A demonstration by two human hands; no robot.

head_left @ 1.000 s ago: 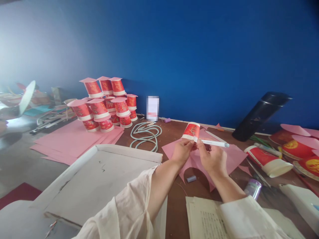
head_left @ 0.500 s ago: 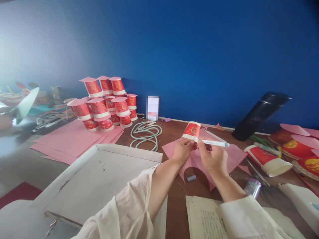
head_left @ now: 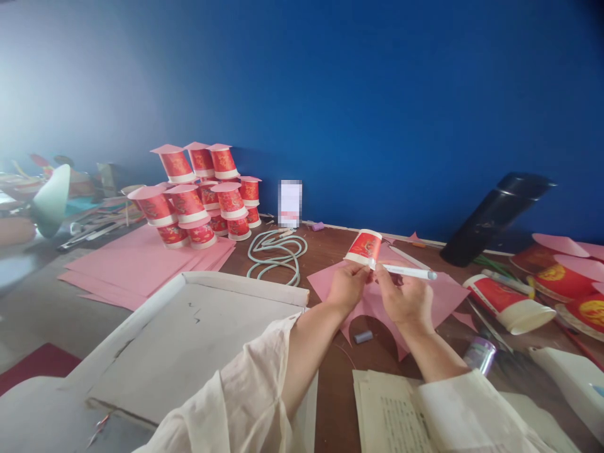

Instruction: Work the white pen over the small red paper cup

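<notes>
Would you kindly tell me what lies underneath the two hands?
Beneath the left hand and right hand is pink paper with a curved edge, lying on the brown table. The hands cover part of the paper, so anything directly under them cannot be seen.

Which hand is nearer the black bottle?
Right. The right hand, with the pen, is left of and below the bottle in view; the left hand, at the cup, is farther left.

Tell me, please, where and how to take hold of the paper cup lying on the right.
Probably grip the cup lightly around its red band, coming from above: it lies on its side, rounded wall upward, and a pen lies close along its far side.
</notes>
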